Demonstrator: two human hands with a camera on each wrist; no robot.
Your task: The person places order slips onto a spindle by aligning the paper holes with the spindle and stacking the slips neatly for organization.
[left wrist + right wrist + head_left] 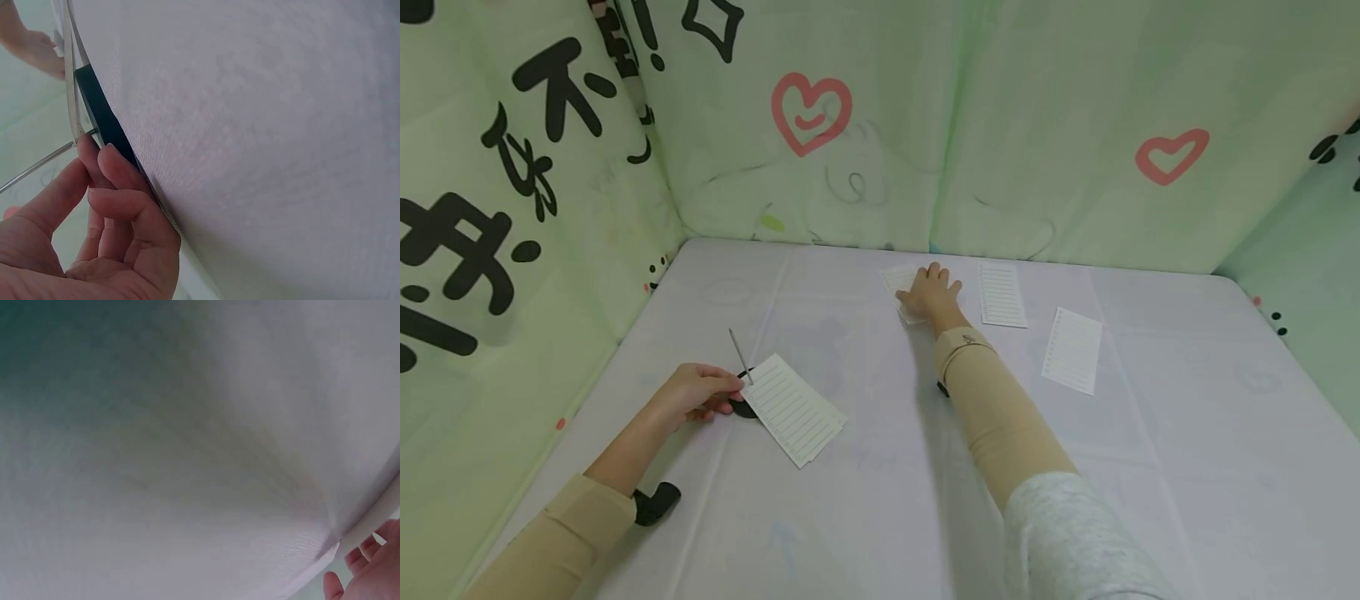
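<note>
A receipt spike, its thin metal rod (740,354) rising from a black base (743,407), stands at the left of the table. A few white lined cards (793,412) are threaded on the rod over the base, fanned slightly. My left hand (700,392) holds the spike at its base, fingertips right at the cards' corner; the left wrist view shows its fingers (125,203) curled beside the dark base (106,115). At the far edge, my right hand (934,293) lies with fingers spread over lined cards (895,277), partly hiding them.
Two more lined cards, a far one (1002,296) and a nearer one (1072,350), lie apart to the right of my right hand. The white-covered table (850,533) meets a green printed curtain (1045,125) at the back and sides.
</note>
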